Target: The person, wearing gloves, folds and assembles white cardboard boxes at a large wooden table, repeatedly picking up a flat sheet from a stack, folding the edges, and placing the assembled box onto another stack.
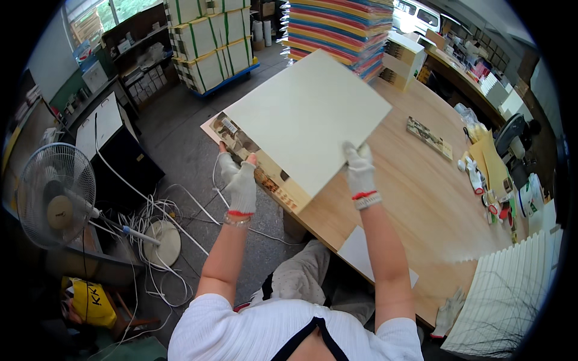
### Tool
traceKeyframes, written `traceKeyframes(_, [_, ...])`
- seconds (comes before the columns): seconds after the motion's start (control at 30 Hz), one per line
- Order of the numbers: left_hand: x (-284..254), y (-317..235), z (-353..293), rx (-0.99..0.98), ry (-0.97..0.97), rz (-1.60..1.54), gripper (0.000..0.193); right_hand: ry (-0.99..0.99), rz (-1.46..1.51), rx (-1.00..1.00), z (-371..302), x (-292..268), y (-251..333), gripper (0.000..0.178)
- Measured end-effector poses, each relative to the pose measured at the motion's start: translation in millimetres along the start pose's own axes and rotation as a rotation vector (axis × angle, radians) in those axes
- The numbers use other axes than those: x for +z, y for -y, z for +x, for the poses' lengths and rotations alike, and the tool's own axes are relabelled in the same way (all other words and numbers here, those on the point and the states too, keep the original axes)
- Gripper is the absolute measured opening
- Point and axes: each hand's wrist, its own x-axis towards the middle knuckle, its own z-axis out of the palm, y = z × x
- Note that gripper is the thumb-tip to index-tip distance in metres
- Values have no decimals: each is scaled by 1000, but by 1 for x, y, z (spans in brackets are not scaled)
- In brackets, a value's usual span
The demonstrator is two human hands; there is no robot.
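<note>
I hold a large flat white board (307,114) tilted above the front left edge of the wooden table (415,210). Along its left edge runs a printed strip (268,180) in brown and beige with a barcode; a pale sheet edge peeks out at the far left corner. My left hand (239,180), in a white knit glove with bare fingertips, grips the strip side. On the opposite edge, my gloved right hand (360,171) is closed over the board's rim. The undersides of the fingers are hidden.
A tall stack of colourful sheets (340,30) stands at the table's far end. A narrow printed piece (429,137) lies to the right, and white folded sheets (506,295) sit near right. On the floor at left are a fan (57,195) and tangled cables (174,207).
</note>
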Motion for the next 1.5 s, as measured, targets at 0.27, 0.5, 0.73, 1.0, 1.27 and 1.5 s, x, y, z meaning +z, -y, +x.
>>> traceKeyframes(0.27, [-3, 89, 7, -80, -37, 160, 76, 46, -834, 345, 12, 21, -4, 48])
traceKeyframes(0.5, [5, 85, -3, -241, -34, 28, 73, -11, -585, 397, 2, 16, -7, 40])
traceKeyframes(0.73, [10, 106, 1, -68, -170, -16, 70, 25, -714, 426, 1, 26, 6, 41])
traceKeyframes(1.0, [15, 61, -4, -275, -118, 17, 71, 45, -655, 408, -6, 0, 9, 47])
traceKeyframes(1.27, [19, 21, 42, 84, -123, -275, 55, -141, -543, 428, -158, -191, 120, 33])
traceKeyframes(1.5, [225, -154, -130, 318, 1188, -509, 34, -804, -379, 309, -328, -340, 144, 27])
